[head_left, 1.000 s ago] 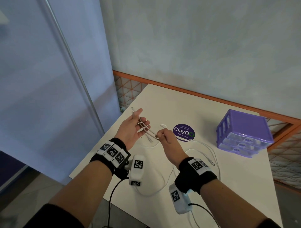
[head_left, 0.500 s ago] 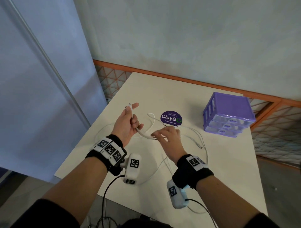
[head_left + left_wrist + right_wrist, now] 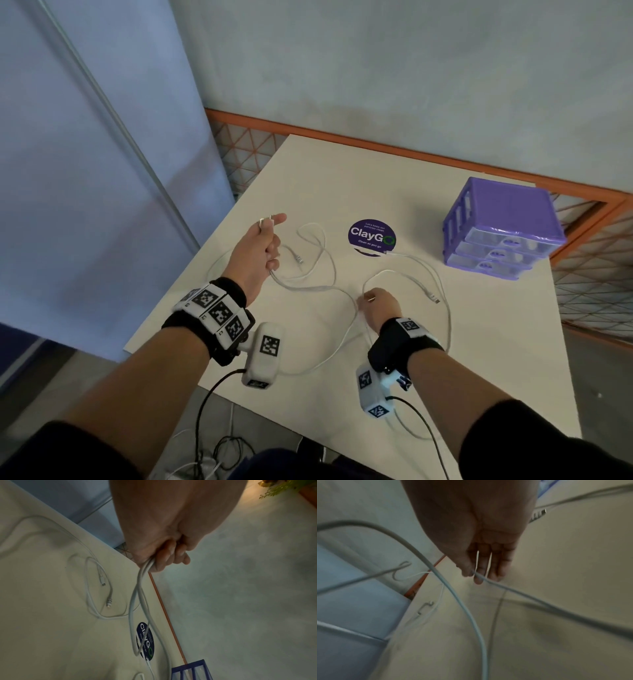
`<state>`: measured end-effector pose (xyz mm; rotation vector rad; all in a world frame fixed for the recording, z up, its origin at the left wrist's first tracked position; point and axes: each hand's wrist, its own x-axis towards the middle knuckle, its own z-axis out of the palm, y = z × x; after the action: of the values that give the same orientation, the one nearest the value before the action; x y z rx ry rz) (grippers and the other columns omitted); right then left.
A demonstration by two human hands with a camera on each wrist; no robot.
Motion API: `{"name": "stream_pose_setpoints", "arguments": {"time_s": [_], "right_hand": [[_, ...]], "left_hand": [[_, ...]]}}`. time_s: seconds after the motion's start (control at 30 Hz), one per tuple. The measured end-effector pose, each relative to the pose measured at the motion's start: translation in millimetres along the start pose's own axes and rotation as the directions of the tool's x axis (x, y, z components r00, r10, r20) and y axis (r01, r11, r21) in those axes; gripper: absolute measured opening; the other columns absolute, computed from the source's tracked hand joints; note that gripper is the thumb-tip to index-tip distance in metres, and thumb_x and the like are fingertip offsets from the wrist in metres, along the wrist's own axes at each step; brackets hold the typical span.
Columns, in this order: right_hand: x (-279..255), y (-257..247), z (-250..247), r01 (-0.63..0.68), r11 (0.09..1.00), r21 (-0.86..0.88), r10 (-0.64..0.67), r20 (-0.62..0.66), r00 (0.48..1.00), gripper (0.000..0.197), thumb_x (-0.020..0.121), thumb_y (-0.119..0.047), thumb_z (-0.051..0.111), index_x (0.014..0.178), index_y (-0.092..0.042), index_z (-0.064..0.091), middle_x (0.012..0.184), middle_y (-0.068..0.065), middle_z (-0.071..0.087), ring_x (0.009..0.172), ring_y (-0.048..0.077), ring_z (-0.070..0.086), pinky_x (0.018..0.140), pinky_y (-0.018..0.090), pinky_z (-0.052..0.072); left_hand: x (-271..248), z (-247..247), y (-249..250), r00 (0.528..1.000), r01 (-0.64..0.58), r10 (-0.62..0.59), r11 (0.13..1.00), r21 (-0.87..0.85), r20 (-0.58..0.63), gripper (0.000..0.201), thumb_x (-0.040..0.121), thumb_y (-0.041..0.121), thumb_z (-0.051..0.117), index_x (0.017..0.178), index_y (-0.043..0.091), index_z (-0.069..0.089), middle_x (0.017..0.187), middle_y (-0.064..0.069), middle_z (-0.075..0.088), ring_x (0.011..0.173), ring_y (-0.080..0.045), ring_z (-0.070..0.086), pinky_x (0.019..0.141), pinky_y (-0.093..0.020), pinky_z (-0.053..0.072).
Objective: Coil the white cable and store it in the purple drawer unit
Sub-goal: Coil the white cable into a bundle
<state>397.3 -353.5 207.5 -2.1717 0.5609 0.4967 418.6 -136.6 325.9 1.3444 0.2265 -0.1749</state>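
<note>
The white cable (image 3: 308,287) lies in loose loops over the cream table (image 3: 342,178). My left hand (image 3: 270,243) is raised over the table's left side and grips two strands of it in curled fingers (image 3: 164,559). A plug end sticks out by the thumb (image 3: 265,222). My right hand (image 3: 368,301) is low over the table's middle and pinches a strand between thumb and forefinger (image 3: 473,574). The cable sags between the hands. The purple drawer unit (image 3: 500,222) stands at the far right with its three clear drawers pushed in.
A round purple ClayGo sticker (image 3: 372,236) is on the table between the hands and the drawers. Loose plug ends lie at the left (image 3: 299,259) and right (image 3: 433,298). An orange mesh rail (image 3: 376,150) runs behind the table. Black wires hang from the wrist cameras.
My right hand has drawn away from the left, moving right and down toward the table along the cable. My left hand has curled tighter round its strands.
</note>
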Motion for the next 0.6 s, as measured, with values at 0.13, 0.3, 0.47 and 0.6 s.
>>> {"name": "stream_pose_setpoints", "arguments": {"time_s": [0.13,0.3,0.47,0.6], "right_hand": [[-15.6,-26.2,-11.1,0.145,0.911,0.386,-0.067,-0.208,0.976,0.03,0.099,-0.016,0.038,0.122,-0.006,0.053,0.091,0.004,0.058,0.076,0.021,0.053,0.069,0.03,0.042],[-65.0,-71.4,-38.7,0.438,0.751,0.495,-0.302,-0.332,0.894,0.029,0.1,-0.034,0.041,0.11,-0.018,0.063,0.099,-0.01,0.061,0.09,0.01,0.054,0.086,0.023,0.041],[-106.8,-86.1,-43.9,0.581,0.673,0.457,-0.523,-0.262,0.811,0.025,0.099,-0.024,0.046,0.112,-0.019,0.067,0.106,-0.02,0.066,0.095,-0.017,0.055,0.081,-0.002,0.036],[-113.9,-71.1,-38.4,0.564,0.71,0.421,-0.553,-0.163,0.817,0.023,0.098,-0.024,0.048,0.11,-0.02,0.067,0.108,-0.016,0.068,0.097,-0.015,0.055,0.081,0.001,0.037]], "left_hand": [[-3.2,2.0,2.0,0.998,0.066,-0.067,0.992,-0.107,-0.004,0.02,0.102,0.023,0.036,0.097,0.018,0.055,0.067,0.004,0.041,0.045,-0.003,0.033,0.047,-0.017,0.028],[0.3,15.9,8.6,0.986,0.168,-0.167,0.963,-0.21,0.022,0.021,0.101,0.025,0.039,0.09,0.016,0.054,0.07,-0.001,0.049,0.045,-0.007,0.034,0.043,-0.018,0.031],[5.2,39.0,20.0,0.976,0.218,-0.215,0.96,-0.174,0.038,0.032,0.097,0.045,0.041,0.09,0.016,0.053,0.071,0.0,0.055,0.042,-0.005,0.037,0.041,-0.017,0.028],[7.4,49.8,33.4,0.987,0.161,-0.151,0.956,-0.244,0.061,0.031,0.096,0.045,0.043,0.09,0.018,0.058,0.077,0.003,0.061,0.042,-0.002,0.038,0.041,-0.015,0.028]]}}
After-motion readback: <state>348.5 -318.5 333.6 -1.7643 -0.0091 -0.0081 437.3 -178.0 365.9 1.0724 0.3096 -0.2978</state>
